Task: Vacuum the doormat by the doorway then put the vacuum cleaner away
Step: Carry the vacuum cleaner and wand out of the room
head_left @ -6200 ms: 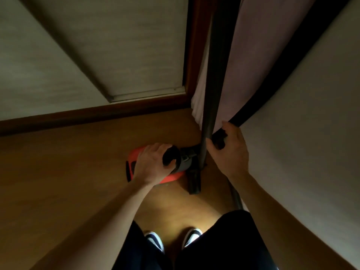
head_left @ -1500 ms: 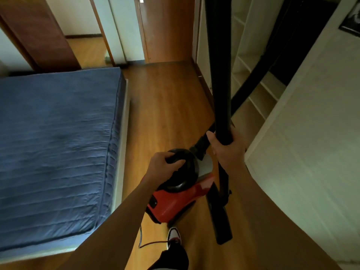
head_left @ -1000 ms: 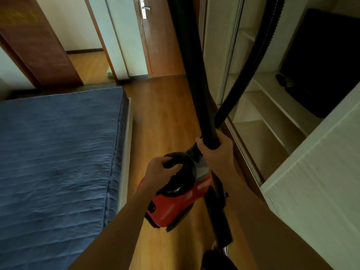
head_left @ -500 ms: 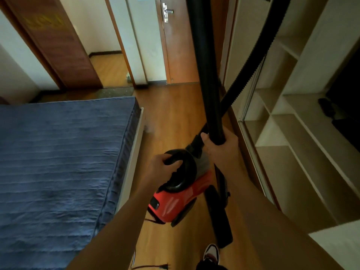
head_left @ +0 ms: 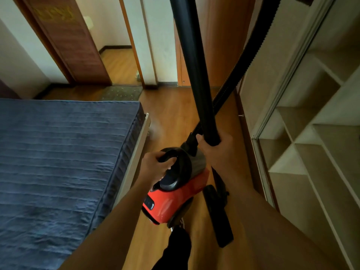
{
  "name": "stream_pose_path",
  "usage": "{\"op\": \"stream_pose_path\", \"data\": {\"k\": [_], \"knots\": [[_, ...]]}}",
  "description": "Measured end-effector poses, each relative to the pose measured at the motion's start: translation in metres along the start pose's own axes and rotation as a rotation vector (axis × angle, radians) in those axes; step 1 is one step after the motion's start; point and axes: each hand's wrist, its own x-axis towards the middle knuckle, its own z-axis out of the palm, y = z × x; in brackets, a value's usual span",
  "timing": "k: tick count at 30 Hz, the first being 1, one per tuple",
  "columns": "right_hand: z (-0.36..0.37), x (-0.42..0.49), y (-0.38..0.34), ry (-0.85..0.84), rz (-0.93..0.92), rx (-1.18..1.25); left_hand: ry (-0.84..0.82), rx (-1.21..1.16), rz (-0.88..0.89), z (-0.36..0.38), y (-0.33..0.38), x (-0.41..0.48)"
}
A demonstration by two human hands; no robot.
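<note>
Left hand (head_left: 155, 168): clamped on the canister vacuum cleaner (head_left: 173, 195) handle, carrying it above the floor
Right hand (head_left: 216, 151): wrapped around the wand (head_left: 194, 65); keeps it upright
Doormat (head_left: 121, 93): ahead, at the doorway threshold, beyond the bed (head_left: 58, 162) corner

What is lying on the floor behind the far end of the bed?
A dark speckled doormat lies there by the open doorway. The bed covers its near edge, so its full extent cannot be seen.

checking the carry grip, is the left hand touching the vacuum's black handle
Touching. The head view shows the left hand with fingers curled over the black handle of the red vacuum cleaner, no gap visible.
</note>
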Motion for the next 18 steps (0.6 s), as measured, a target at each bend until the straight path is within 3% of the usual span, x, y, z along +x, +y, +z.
{"op": "stream_pose_path", "data": {"k": [18], "knots": [[0.116,0.320,0.093,0.022,0.021,-0.083,-0.038,0.075,0.130,-0.010,0.039,0.357]]}}
